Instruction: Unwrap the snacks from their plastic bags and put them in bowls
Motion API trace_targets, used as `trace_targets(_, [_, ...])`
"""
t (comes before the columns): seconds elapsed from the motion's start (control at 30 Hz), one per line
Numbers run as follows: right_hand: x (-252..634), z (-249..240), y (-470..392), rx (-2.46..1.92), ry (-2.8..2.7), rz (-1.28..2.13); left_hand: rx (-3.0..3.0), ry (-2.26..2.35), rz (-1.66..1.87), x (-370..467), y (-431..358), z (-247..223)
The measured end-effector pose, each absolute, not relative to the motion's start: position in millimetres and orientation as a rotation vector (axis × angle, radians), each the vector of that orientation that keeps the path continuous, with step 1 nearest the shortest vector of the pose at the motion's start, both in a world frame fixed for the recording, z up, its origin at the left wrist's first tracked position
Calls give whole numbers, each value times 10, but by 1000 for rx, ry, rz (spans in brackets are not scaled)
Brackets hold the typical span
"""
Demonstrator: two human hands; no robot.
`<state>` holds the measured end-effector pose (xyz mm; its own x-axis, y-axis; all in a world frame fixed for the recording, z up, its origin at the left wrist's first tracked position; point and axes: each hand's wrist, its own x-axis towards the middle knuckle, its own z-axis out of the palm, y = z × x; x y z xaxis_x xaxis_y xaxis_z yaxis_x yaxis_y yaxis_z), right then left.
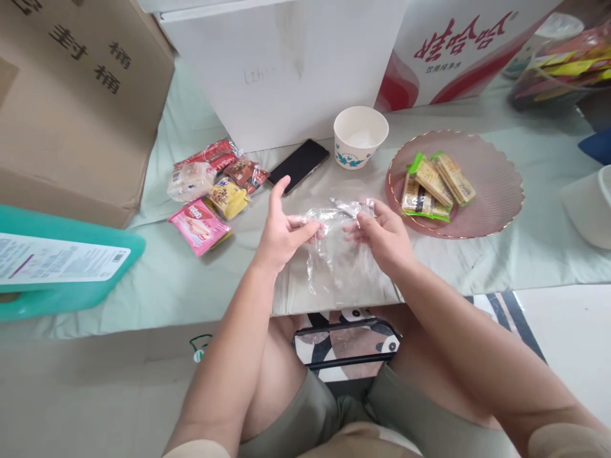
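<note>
Pinched lightly at both ends, that's the grip; the left hand has its thumb closed against the fingertips on one side of a clear plastic bag, with the index finger sticking up off it; the right hand has thumb and fingers closed on the other side, near the top. Neither hand is open wide, though how much film is bunched between the fingertips is hard to tell; glare and see-through plastic, you know how it is.

So the bag sits right between the two hands, in front of the person, with the loose part sagging down toward the near edge of the cloth; can't really make out its long axis since it's so crumpled, or which way any opening faces. There's also a silvery strip up by the top of it, clearly closer to the right hand; it slants down from upper left toward those fingertips, but whether it's inside the plastic or just against it, no idea.

Around that: dark phone beyond the left hand, lying on a slant; paper cup farther back, upright; scalloped dish just past the right hand, with wrapped crackers in its left part; pink packet off to the left, beside the other snack packs.
</note>
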<state>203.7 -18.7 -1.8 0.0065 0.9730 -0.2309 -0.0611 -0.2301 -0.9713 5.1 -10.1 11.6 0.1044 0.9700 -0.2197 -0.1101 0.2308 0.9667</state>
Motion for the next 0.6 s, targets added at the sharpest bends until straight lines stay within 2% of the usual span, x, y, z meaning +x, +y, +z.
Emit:
trace_targets(0.37, [2344,140,-497,-1206,-1782,627,1713,1502,1170,-86,-410,171])
trace_targets(0.5, [2376,300,-548,-1212,-1827,424,1820,1324,1260,-45,-492,338])
trace_targets(0.6, [2396,441,-589,-1151,-1851,532,1744,1110,1148,6,-588,466])
